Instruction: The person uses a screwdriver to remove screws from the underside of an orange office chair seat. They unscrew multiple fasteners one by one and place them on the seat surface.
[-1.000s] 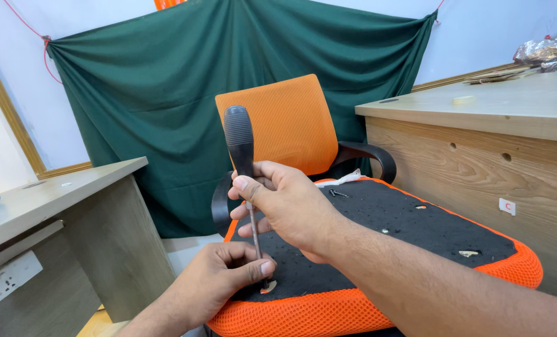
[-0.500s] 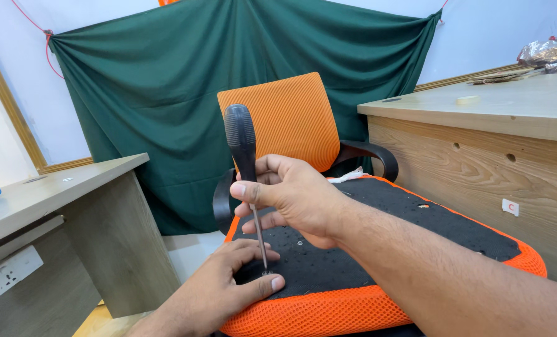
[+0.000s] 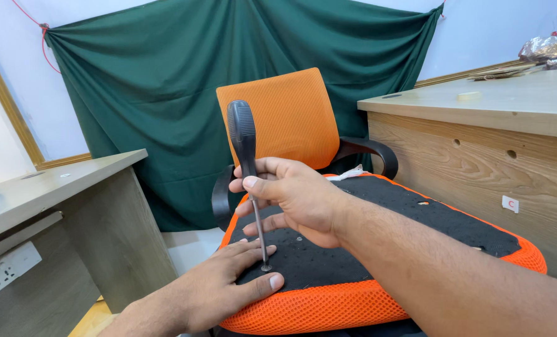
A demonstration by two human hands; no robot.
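My right hand point(image 3: 297, 200) grips a screwdriver point(image 3: 243, 145) with a black handle, held upright; its thin shaft runs down to a small screw point(image 3: 265, 268) on the black underside of an orange seat cushion point(image 3: 378, 237). My left hand point(image 3: 222, 284) lies flat on the cushion's front edge, thumb and fingers spread on either side of the screw and the screwdriver tip. The cushion rests upside down on an orange office chair point(image 3: 278, 122) with black armrests point(image 3: 369, 153).
A wooden desk point(image 3: 478, 118) stands at the right, close to the cushion, with a tape roll point(image 3: 468, 96) and wrapped items on top. A lower grey desk point(image 3: 60, 187) with a wall socket below sits at the left. A green cloth point(image 3: 166, 93) hangs behind.
My left hand has let go of the shaft near the tip and opened flat on the cushion around the screw. The right hand has kept its grip on the upright screwdriver.
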